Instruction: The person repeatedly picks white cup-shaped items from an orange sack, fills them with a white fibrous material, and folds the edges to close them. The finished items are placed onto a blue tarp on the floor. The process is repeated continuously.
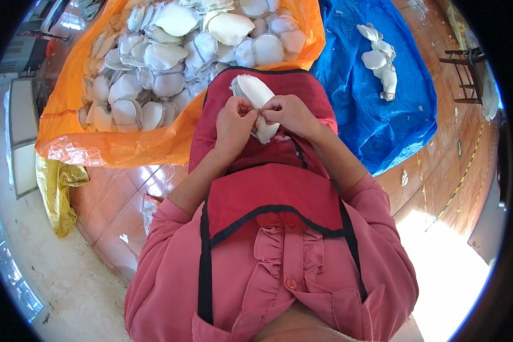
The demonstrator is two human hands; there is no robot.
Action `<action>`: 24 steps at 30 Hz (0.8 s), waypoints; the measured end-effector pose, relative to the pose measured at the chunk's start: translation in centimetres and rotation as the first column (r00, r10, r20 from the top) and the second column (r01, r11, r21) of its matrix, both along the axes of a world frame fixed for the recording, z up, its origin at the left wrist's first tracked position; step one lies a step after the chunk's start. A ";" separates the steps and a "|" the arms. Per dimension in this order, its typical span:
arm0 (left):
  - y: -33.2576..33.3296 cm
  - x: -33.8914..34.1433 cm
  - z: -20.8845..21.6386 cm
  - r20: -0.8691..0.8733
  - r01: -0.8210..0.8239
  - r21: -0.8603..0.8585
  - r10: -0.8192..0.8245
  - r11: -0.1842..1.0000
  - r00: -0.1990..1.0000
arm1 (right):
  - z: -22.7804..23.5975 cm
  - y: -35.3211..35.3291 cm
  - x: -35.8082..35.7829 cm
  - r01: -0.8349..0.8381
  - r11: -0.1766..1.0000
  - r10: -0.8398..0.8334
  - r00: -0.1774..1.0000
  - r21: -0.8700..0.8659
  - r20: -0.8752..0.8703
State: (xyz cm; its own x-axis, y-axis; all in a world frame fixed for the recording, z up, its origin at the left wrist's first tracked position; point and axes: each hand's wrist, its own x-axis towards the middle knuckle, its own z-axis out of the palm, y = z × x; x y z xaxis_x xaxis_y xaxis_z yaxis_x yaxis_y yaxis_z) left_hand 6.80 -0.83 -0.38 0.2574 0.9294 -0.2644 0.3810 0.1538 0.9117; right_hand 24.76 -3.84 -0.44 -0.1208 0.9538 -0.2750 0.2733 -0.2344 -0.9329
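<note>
Over my lap, on the red apron [214, 122], I hold a bundle of white oval pads [255, 91] with fuzzy edges. My left hand [233, 126] is closed at the left side of its middle, with thumb and fingertips pinched together. From the right, my right hand [293, 115] pinches the same narrow middle, its fingertips nearly meeting the left ones. The bundle's upper end sticks out beyond my fingers and its lower end shows below them. Whether a thread or tie is between the fingertips is too small to make out.
An orange plastic sheet [117, 149] at the far left holds a big heap of white pads [166, 57]. On a blue sheet [382, 139] at the right lie a few pad bundles [376, 60]. A yellow sack [56, 194] lies left; a dark wooden stool [467, 74] stands far right.
</note>
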 end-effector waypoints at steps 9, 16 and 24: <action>-0.3 0.2 0.6 0.145 -0.014 -0.064 0.023 0.998 0.989 | -1.3 -0.7 0.0 0.088 0.958 -0.164 0.948 -0.273 -0.271; 0.4 -1.0 0.3 -0.339 0.371 0.471 -0.224 0.800 0.914 | -1.8 -1.1 0.0 0.161 0.936 -0.262 0.912 -0.312 -0.315; 2.5 -2.7 1.3 -0.651 0.690 0.723 -0.351 -0.019 0.673 | -0.4 -0.4 0.8 0.183 0.977 -0.205 0.947 -0.111 -0.248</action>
State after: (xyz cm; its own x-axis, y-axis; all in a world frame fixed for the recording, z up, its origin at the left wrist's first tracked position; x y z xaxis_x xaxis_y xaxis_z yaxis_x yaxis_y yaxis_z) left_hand 4.08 1.66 0.93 0.8851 0.1395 0.4441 0.1197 -0.9902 0.0726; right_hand 25.52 -4.21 -0.83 -0.0130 0.9403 -0.3401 -0.0314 -0.3403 -0.9398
